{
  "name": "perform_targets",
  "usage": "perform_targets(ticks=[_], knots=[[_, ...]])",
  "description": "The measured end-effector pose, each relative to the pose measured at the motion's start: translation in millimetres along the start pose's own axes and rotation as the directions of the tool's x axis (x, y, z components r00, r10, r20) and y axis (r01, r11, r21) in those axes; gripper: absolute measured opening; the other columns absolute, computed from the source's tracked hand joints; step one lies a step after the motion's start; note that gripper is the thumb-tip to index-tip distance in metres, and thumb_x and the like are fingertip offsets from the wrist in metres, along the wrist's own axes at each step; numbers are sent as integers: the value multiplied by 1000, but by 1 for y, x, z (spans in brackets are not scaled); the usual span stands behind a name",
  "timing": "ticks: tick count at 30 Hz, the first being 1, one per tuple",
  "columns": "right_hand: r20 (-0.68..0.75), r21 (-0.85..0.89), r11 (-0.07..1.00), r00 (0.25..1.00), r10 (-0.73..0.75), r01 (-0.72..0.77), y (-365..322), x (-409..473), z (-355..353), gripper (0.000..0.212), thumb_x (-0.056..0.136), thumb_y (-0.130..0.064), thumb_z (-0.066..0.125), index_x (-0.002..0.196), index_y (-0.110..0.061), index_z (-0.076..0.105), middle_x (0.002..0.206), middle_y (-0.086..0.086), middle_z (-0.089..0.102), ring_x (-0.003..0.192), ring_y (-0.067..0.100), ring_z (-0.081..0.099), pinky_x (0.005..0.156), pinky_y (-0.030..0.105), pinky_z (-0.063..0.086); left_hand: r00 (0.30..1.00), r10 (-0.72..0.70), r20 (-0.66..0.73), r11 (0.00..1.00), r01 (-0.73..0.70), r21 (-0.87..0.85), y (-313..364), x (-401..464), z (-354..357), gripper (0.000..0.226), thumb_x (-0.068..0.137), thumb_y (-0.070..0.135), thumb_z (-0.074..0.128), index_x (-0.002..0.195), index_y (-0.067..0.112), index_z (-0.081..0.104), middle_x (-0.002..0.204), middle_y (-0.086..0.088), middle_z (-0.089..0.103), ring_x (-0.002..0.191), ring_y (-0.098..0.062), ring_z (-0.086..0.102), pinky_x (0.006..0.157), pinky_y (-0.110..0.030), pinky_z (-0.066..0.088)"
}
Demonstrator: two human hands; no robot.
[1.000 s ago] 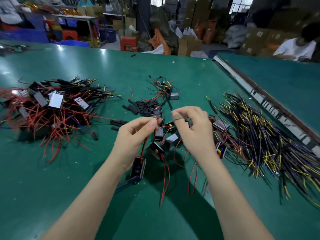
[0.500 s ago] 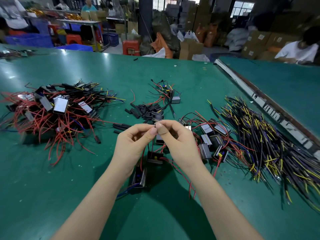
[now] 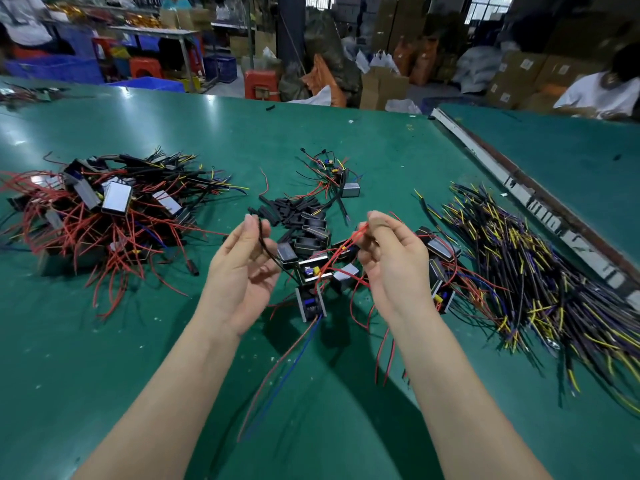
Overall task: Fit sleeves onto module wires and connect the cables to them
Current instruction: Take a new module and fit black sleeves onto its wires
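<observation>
Module boxy, hanging | left hand pinches black wire | right hand pinches red wires

This is a factory assembly floor with a storage area behind it. A long green worktable fills the lower frame, carrying bulk heaps of wired modules at left and loose cables at right. Along the top of the frame stand stacked cardboard boxes, blue crates, red stools and other workers at benches.
</observation>
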State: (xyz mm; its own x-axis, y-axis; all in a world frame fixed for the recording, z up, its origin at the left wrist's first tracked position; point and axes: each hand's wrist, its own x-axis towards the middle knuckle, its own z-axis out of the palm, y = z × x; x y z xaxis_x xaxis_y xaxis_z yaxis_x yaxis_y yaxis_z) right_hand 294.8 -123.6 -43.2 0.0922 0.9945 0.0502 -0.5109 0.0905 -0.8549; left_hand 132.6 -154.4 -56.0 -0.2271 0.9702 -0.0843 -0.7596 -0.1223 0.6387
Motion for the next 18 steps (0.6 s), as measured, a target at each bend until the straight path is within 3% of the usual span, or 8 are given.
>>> perform_targets(ticks=[2, 4, 6, 8, 10, 13, 18], knots=[[3, -14, 1000, 1000, 4, -4, 1, 0, 0, 17, 95, -7, 56, 82, -14, 63, 64, -4, 65, 55, 7, 57, 49, 14, 40, 999, -17, 45, 998, 14, 54, -2, 0, 0, 15, 73, 30, 64, 84, 24, 56, 74, 10, 65, 55, 0, 55, 44, -10, 35], [32, -111, 994, 999, -19, 22, 4, -1, 1, 14, 94, -7, 57, 84, -15, 63, 64, -5, 65, 55, 6, 58, 49, 14, 40, 996, -15, 93, 967, -9, 256, -7, -2, 2, 17, 75, 31, 63, 87, 23, 54, 73, 9, 66, 56, 0, 54, 45, -10, 36], [67, -224, 973, 997, -38, 52, 10, -4, 5, 12, 93, -8, 60, 85, -16, 64, 65, -7, 66, 55, 4, 59, 50, 13, 41, 989, -6, 147, 833, -76, 549, -18, -5, 4, 15, 80, 28, 63, 93, 22, 59, 78, 8, 69, 61, 1, 55, 51, -10, 39], [89, -296, 953, 995, -43, 67, 18, -8, 9, 10, 91, -9, 62, 84, -16, 65, 65, -7, 65, 57, 4, 58, 55, 15, 45, 969, -13, 246, 705, -165, 690, -29, -8, 4, 16, 84, 17, 66, 100, 14, 63, 86, 4, 69, 70, 1, 59, 65, -11, 46], [110, -322, 944, 993, -44, 77, 23, -12, 12, 10, 90, -10, 64, 83, -17, 66, 65, -8, 65, 60, 6, 57, 59, 18, 47, 948, -16, 319, 661, -229, 714, -35, -10, 3, 13, 86, 9, 65, 98, 13, 65, 84, 6, 70, 75, -2, 61, 72, -15, 48], [131, -368, 923, 989, -71, 114, 22, -13, 11, 9, 90, -13, 64, 84, -19, 66, 63, -13, 64, 60, -1, 56, 57, 13, 45, 949, 6, 314, 674, -235, 701, -32, -10, 4, 9, 90, 9, 60, 88, 15, 67, 70, 10, 70, 68, -1, 60, 68, -11, 47], [160, -388, 922, 986, 49, 17, 16, -10, 6, 6, 90, -23, 65, 86, -20, 68, 68, -11, 64, 64, 3, 55, 56, 16, 42, 964, 88, 251, 656, -246, 713, -27, -8, 3, 33, 93, 22, 57, 60, 22, 62, 52, 7, 53, 55, -6, 44, 56, -12, 38]])
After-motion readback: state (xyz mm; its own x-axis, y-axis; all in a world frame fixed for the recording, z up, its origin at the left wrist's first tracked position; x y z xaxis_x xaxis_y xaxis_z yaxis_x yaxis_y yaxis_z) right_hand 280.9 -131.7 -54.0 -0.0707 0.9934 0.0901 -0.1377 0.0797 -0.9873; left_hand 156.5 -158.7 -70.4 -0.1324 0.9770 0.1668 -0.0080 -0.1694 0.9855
